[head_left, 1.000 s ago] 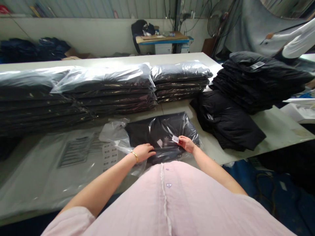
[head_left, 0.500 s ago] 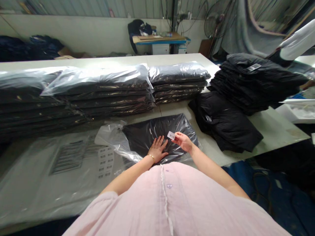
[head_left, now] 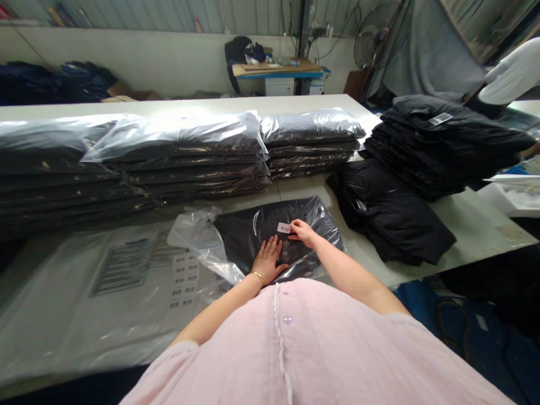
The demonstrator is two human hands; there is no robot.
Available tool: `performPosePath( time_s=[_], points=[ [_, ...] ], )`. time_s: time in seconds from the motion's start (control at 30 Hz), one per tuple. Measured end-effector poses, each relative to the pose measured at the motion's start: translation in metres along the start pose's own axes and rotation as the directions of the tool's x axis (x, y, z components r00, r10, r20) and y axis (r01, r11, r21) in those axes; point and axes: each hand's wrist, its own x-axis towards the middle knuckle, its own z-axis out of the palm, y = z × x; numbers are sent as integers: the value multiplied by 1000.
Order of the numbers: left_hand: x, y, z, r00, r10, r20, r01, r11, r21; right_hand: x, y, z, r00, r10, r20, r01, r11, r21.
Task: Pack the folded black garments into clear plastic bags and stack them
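A folded black garment in a clear plastic bag (head_left: 244, 228) lies on the table in front of me, the bag's loose end spread to its left. My left hand (head_left: 267, 261) rests flat on the bag with its fingers apart. Between the fingertips of my right hand (head_left: 302, 233) is the right end of a small white label (head_left: 284, 228), held over the middle of the bag. Whether the label touches the plastic I cannot tell. A sheet of printed labels (head_left: 184, 279) lies left of the bag, near flat plastic bags (head_left: 76, 292).
Stacks of bagged black garments (head_left: 189, 140) line the table (head_left: 304, 102) behind the bag. Unbagged black garments (head_left: 392, 214) are piled at the right. A co-worker's white sleeve (head_left: 514, 73) shows at the upper right, above a white tray (head_left: 514, 194).
My right hand has moved slightly left and away from me with the label, which now lies more level over the bag. My left hand stays pressed on the bag. The view has shifted slightly.
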Motion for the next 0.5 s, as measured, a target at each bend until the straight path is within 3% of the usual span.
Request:
performPosePath(
  time_s=[0.2, 0.33, 0.43, 0.5],
  points=[
    [-3, 0, 1, 997, -71, 6, 71, 997, -13, 0, -3, 1, 1000, 23, 9, -23, 998, -62],
    [-3, 1, 1, 999, -50, -14, 50, 999, -20, 0, -3, 3, 1000, 1, 20, 1, 990, -141],
    [-2, 1, 1, 999, -51, -11, 51, 998, -28, 2, -2, 6, 999, -46, 13, 48, 945, -323],
    [-2, 1, 1, 998, -59, -3, 59, 998, -36, 5, -2, 9, 993, -117, 19, 111, 863, -492]
  ],
)
